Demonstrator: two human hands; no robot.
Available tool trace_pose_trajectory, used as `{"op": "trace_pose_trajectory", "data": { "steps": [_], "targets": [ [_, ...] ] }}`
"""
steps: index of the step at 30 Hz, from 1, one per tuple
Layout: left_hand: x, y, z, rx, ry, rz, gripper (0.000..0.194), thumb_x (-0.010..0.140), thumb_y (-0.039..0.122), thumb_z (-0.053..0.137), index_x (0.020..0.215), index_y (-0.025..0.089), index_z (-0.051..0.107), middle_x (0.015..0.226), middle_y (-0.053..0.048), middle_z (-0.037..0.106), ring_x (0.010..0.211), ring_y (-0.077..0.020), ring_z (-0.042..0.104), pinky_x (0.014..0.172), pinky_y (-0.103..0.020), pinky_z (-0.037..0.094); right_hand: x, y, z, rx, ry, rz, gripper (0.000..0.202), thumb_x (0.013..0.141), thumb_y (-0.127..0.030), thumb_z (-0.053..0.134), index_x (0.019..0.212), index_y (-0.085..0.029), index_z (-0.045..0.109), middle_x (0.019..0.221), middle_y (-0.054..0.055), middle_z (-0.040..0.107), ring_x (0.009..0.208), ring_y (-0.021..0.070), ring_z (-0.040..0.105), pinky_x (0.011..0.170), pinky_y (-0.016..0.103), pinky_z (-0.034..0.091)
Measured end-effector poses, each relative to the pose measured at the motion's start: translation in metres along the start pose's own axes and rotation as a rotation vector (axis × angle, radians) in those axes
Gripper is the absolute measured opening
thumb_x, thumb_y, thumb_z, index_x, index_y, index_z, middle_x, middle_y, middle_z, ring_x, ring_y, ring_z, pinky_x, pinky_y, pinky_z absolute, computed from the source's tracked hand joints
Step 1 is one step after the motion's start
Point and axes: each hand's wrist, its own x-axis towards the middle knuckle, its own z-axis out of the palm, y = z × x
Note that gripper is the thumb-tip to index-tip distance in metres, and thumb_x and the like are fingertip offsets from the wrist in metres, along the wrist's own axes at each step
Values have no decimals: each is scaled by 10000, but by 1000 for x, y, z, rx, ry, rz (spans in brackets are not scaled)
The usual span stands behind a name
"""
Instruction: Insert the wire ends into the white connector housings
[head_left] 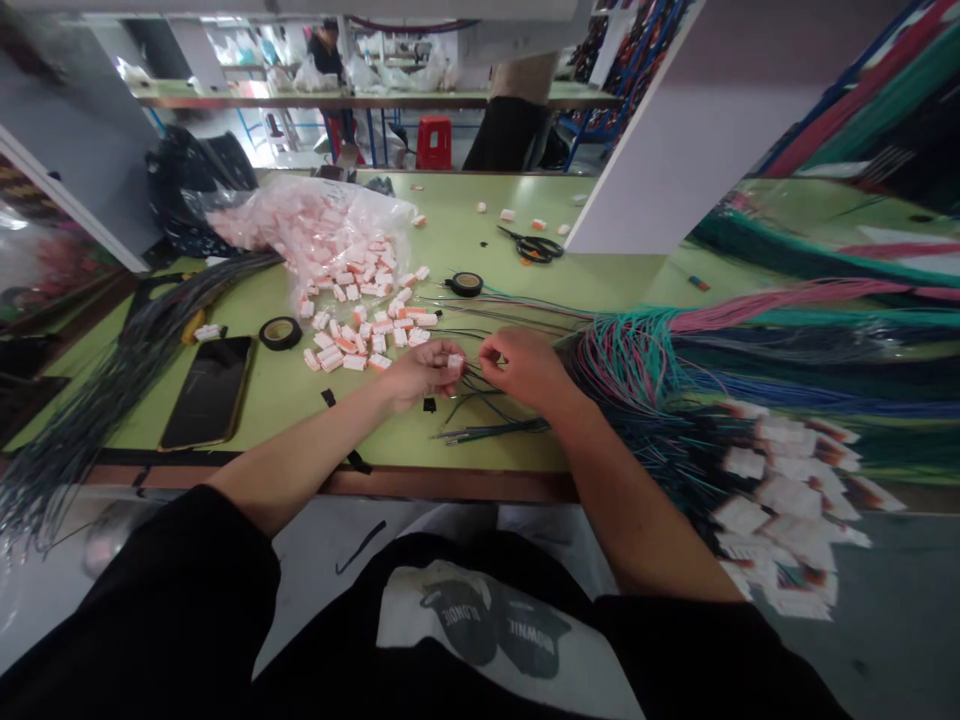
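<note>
Pinched in my left hand point(425, 374) is a small white connector point(455, 364), held above the green table point(397, 430). My right hand point(521, 368) is just to its right, thumb and forefinger pressed together on a thin wire point(472, 361) beside the connector. More loose wires point(495, 428) lie under and in front of my right hand. White and orange connectors point(352, 340) are scattered left of my hands, spilling from a clear plastic bag point(315, 225). Bundles of teal and pink wires point(637, 345) lie to the right of my right hand.
Black tape rolls point(280, 333) and a phone point(208, 392) lie to the left. Black scissors point(531, 245) lie at the back, near a white upright panel point(645, 150). Dark wires point(142, 350) cover the left end. Wired white connectors point(787, 490) hang over the right front edge.
</note>
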Motion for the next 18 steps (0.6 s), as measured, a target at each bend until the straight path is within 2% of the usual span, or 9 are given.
{"op": "trace_pose_trajectory", "data": {
  "steps": [5, 10, 15, 18],
  "targets": [
    [-2, 3, 1, -14, 31, -44, 359, 591, 240, 764, 836, 143, 520, 588, 54, 563, 440, -38, 514, 426, -157, 352, -1, -4, 3, -16, 2, -64, 143, 738, -155, 458, 703, -172, 596, 711, 60, 588, 724, 171, 473, 683, 279, 324],
    [-3, 4, 1, 39, 33, -53, 323, 607, 239, 755, 832, 129, 550, 522, 56, 548, 377, -33, 457, 367, -161, 296, 1, -4, 12, 4, -17, -88, 158, 751, -156, 459, 748, -162, 617, 750, 72, 612, 745, 175, 487, 697, 283, 333],
    [-4, 7, 1, 9, 29, -15, 352, 573, 243, 774, 816, 129, 547, 540, 57, 563, 373, -31, 461, 357, -156, 297, 0, 1, 9, 234, -20, 44, 133, 751, -221, 501, 758, -168, 623, 713, 23, 618, 645, 131, 492, 624, 241, 344],
    [-2, 5, 0, -7, 17, 4, 390, 532, 259, 793, 792, 129, 533, 529, 60, 559, 375, -45, 479, 354, -163, 317, -1, 2, 7, 272, -12, 76, 124, 739, -222, 507, 723, -162, 614, 682, 11, 611, 604, 114, 483, 595, 225, 338]
  ]
}}
